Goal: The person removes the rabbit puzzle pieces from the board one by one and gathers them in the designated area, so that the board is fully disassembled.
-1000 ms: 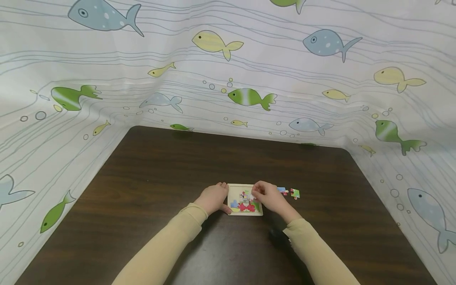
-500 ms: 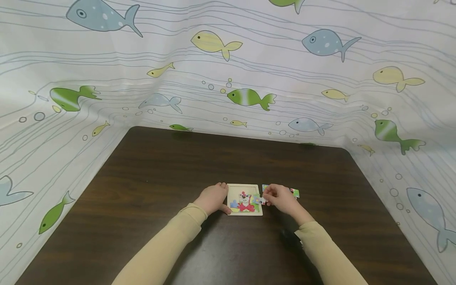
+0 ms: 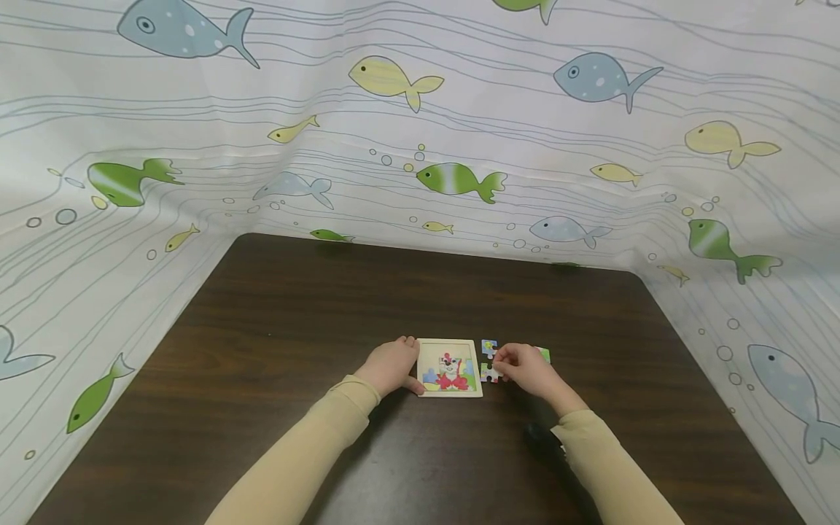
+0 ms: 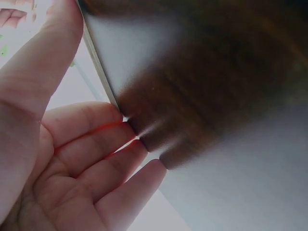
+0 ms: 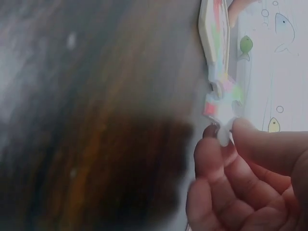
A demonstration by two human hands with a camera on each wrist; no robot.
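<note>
A small square wooden puzzle tray (image 3: 449, 341) lies on the table, with several pieces forming a red-and-white animal picture in its lower part. My left hand (image 3: 392, 366) rests at the tray's left edge. In the left wrist view, the fingers (image 4: 110, 149) are nearly straight and the thumb lies along the edge. Just right of the tray, my right hand (image 3: 530, 370) pinches a jigsaw piece (image 5: 224, 108) by its knob between thumb and finger. This piece is pale with red and green patches.
A blue jigsaw piece (image 3: 488, 347) lies right of the tray's upper corner. Another green piece (image 3: 545, 354) is partly hidden behind the right hand. The dark wooden table (image 3: 367, 292) is surrounded by a white fish-print curtain (image 3: 367, 160).
My right hand has moved right, from over the tray to beside it, pinching a piece. More of the picture and the blue piece now shows. The left hand stays at the tray's edge.
</note>
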